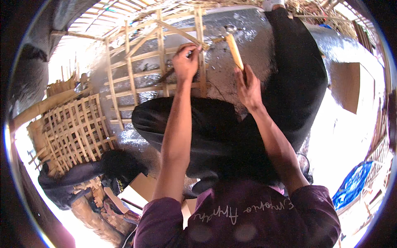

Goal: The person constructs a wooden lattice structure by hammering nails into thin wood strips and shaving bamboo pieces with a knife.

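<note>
My right hand [249, 87] is closed round the lower end of the pale wooden handle of a hammer [235, 51]. Its metal head points away from me, raised a little to the right of the lattice. My left hand [186, 62] is at the right side of a bamboo lattice frame [129, 74], fingers pinched together at the end of a diagonal strip [178, 31]. Whatever lies between those fingertips is too small to make out. Crossed slats of the lattice spread to the left of my left hand.
A shiny, wrinkled sheet [221, 80] covers the ground under the lattice. My black-trousered legs [297, 74] are around the work. To the left stands a woven bamboo panel [74, 128]. A cardboard piece [347, 84] and a blue plastic sheet [352, 184] are at the right.
</note>
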`<state>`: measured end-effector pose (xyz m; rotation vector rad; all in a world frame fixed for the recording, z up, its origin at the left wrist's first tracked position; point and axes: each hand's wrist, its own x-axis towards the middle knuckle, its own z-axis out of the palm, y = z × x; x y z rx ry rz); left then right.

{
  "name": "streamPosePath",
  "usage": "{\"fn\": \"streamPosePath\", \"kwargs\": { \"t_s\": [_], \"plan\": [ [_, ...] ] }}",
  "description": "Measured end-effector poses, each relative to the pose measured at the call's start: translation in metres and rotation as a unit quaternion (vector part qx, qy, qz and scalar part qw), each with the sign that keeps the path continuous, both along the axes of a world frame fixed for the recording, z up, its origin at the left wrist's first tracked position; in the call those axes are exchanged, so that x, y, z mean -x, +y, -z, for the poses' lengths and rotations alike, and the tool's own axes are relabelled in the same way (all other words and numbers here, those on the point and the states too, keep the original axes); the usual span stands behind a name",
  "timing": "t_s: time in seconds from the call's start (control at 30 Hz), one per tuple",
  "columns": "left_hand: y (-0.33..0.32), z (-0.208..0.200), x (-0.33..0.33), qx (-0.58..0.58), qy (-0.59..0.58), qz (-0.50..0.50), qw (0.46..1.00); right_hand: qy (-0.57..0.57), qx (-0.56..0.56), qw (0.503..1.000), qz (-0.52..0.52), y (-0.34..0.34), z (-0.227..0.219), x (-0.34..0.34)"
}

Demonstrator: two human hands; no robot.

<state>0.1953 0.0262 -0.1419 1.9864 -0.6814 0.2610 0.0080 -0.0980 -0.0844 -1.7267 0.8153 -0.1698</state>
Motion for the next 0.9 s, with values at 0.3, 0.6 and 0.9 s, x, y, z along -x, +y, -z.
{"fn": "streamPosePath", "kwargs": {
  "t_s": [0.3, 0.6, 0.9],
  "plan": [
    [0.003, -0.006, 0.004, 0.002, -0.003, 0.008, 1.000, 0.005, -0.044, 0.999, 0.013, 0.001, -0.005, -0.003],
    [-0.003, -0.011, -0.001, 0.100, 0.189, -0.005, 0.977, -0.036, -0.024, 0.999, 0.016, -0.006, -0.006, -0.001],
    [0.029, -0.036, -0.005, -0.100, 0.124, 0.039, 0.986, -0.053, -0.068, 0.995, 0.039, -0.014, -0.003, -0.002]
  ]
}}
